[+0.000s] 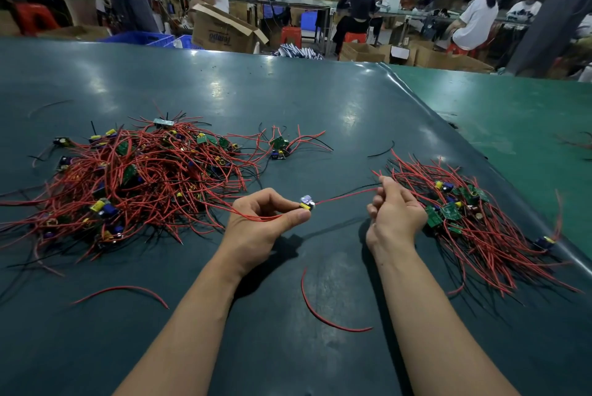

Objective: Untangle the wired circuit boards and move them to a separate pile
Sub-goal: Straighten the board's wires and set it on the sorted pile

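Note:
A big tangled heap of circuit boards with red and black wires (134,177) lies on the left of the dark green table (288,100). A smaller, sorted pile (474,216) lies on the right. My left hand (262,222) pinches one small circuit board (307,202) between thumb and fingers, with red wires trailing from it back towards the heap. From the board a red and a black wire (349,194) stretch right into my right hand (394,213), whose curled fingers hold the wire ends beside the smaller pile.
Two boards with wires (279,147) sit apart between the heaps. Loose red wires (323,315) (121,291) lie near my forearms, a black one (381,152) further back. A lighter green table surface (512,113) adjoins at the right. People work at benches behind.

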The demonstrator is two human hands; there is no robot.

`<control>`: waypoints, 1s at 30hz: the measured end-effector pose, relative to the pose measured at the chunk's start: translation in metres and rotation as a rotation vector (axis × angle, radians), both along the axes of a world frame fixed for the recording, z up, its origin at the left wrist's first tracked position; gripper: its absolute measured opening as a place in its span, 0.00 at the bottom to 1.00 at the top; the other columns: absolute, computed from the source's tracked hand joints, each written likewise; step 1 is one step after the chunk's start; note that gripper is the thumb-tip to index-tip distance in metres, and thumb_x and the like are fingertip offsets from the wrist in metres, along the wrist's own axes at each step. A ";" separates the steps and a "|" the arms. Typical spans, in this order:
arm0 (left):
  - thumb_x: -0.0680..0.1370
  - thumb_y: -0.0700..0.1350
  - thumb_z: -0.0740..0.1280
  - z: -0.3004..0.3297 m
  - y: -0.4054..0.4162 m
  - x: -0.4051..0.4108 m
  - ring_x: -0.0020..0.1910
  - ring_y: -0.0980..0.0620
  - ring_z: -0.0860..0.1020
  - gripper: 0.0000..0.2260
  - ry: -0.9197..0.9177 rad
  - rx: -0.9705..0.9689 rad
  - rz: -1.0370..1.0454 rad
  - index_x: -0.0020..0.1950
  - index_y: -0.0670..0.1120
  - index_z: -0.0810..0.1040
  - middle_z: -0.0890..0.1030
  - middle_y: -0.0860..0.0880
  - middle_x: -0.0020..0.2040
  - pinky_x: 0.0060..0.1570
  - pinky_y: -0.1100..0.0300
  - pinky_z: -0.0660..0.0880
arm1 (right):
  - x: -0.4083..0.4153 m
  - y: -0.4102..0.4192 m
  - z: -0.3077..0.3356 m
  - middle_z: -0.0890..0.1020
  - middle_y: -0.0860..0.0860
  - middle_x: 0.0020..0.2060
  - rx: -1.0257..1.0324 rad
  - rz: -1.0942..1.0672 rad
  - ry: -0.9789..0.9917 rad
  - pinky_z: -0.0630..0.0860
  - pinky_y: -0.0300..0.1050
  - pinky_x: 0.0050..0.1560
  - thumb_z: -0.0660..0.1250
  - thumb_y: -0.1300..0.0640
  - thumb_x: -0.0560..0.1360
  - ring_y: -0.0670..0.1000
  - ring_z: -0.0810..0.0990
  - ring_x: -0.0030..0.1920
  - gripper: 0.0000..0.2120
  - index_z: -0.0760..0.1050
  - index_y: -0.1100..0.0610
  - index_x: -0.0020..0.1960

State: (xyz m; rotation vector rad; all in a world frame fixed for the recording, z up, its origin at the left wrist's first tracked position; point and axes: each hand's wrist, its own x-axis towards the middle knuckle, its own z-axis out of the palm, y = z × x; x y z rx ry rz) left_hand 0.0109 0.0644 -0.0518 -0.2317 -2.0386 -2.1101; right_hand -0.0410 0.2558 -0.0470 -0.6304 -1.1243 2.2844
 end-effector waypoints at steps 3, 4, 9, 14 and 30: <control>0.69 0.36 0.76 0.001 -0.003 -0.003 0.36 0.58 0.79 0.07 0.013 0.162 0.116 0.41 0.42 0.79 0.83 0.53 0.36 0.41 0.68 0.75 | 0.001 0.001 0.000 0.73 0.50 0.28 0.156 -0.036 0.010 0.66 0.38 0.23 0.67 0.63 0.78 0.45 0.70 0.24 0.08 0.76 0.58 0.40; 0.70 0.33 0.75 0.001 -0.003 -0.004 0.36 0.57 0.78 0.09 0.020 0.179 0.154 0.41 0.44 0.77 0.82 0.54 0.36 0.42 0.68 0.75 | 0.006 -0.003 -0.001 0.76 0.50 0.30 0.334 -0.018 0.026 0.69 0.40 0.26 0.67 0.62 0.78 0.46 0.72 0.26 0.06 0.77 0.57 0.43; 0.73 0.33 0.74 -0.006 0.002 -0.005 0.31 0.57 0.72 0.12 0.149 -0.094 0.323 0.47 0.49 0.79 0.78 0.55 0.37 0.34 0.66 0.71 | 0.043 -0.041 -0.008 0.79 0.50 0.50 1.136 0.398 0.408 0.78 0.40 0.36 0.70 0.58 0.74 0.45 0.80 0.42 0.12 0.80 0.52 0.58; 0.71 0.36 0.71 -0.008 0.002 -0.004 0.39 0.55 0.72 0.16 0.440 -0.475 0.443 0.57 0.48 0.82 0.76 0.52 0.44 0.42 0.63 0.72 | 0.046 -0.053 -0.012 0.83 0.49 0.54 1.068 0.671 0.411 0.79 0.47 0.58 0.68 0.58 0.75 0.46 0.82 0.56 0.14 0.80 0.54 0.60; 0.75 0.41 0.72 -0.005 0.008 -0.006 0.57 0.46 0.78 0.11 0.774 -0.840 0.420 0.57 0.43 0.83 0.83 0.51 0.56 0.58 0.52 0.71 | 0.036 -0.040 0.002 0.85 0.53 0.39 0.463 0.637 0.212 0.78 0.41 0.29 0.70 0.64 0.75 0.47 0.81 0.35 0.07 0.85 0.55 0.49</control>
